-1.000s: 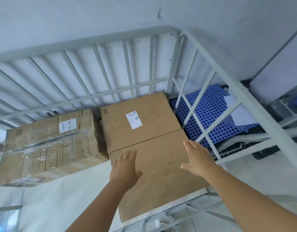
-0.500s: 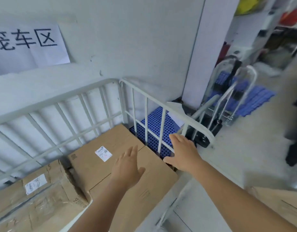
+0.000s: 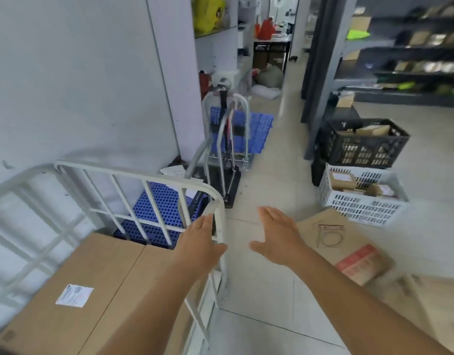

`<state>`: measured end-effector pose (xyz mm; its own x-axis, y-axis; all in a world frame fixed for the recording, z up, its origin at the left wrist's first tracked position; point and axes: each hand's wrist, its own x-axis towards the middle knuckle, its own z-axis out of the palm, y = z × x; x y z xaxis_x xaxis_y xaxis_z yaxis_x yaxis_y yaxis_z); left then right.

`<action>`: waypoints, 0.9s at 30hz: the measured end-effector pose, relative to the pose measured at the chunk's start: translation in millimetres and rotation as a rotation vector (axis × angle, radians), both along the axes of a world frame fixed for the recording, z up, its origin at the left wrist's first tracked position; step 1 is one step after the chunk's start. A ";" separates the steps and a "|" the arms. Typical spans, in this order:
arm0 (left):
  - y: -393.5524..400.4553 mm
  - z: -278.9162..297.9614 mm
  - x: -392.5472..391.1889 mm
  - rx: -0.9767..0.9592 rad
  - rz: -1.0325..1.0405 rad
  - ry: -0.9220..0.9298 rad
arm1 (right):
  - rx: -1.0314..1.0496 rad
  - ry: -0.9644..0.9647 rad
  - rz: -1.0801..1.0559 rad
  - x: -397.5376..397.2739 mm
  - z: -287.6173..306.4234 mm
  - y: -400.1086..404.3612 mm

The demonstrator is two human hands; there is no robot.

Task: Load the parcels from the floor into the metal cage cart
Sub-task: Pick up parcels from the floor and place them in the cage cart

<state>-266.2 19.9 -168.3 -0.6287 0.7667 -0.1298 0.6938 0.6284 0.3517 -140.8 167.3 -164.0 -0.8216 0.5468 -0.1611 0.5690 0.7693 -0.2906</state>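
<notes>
Cardboard parcel [image 3: 359, 254] on floor, blurred, corner behind right hand [image 3: 277, 234].

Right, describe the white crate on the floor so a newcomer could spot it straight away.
Look right of the metal cage cart, across the pale tiled floor. Below the dark shelving stands a black crate, and the white crate sits directly in front of it, holding small cardboard parcels. It is the only white slotted container; its neighbour is black.

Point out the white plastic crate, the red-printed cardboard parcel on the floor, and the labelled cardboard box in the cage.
white plastic crate [image 3: 359, 204]: head view, front wall.
red-printed cardboard parcel [image 3: 361, 263]: head view, top face.
labelled cardboard box [image 3: 74, 295]: head view, its white label.
</notes>
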 end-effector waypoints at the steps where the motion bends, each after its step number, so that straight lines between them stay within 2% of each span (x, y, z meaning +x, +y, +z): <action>1: 11.9 -0.6 10.2 -0.001 -0.038 0.005 | -0.010 0.002 -0.037 14.7 -2.4 6.9; 14: 140.7 -26.3 179.3 -0.142 -0.445 0.030 | -0.099 -0.111 -0.455 231.8 -50.3 80.1; 21: 189.9 -39.9 272.4 -0.195 -0.622 0.042 | -0.154 -0.129 -0.638 339.8 -72.9 97.4; 27: 231.0 -55.6 351.3 -0.215 -0.789 0.017 | -0.181 -0.093 -0.875 427.0 -93.8 102.0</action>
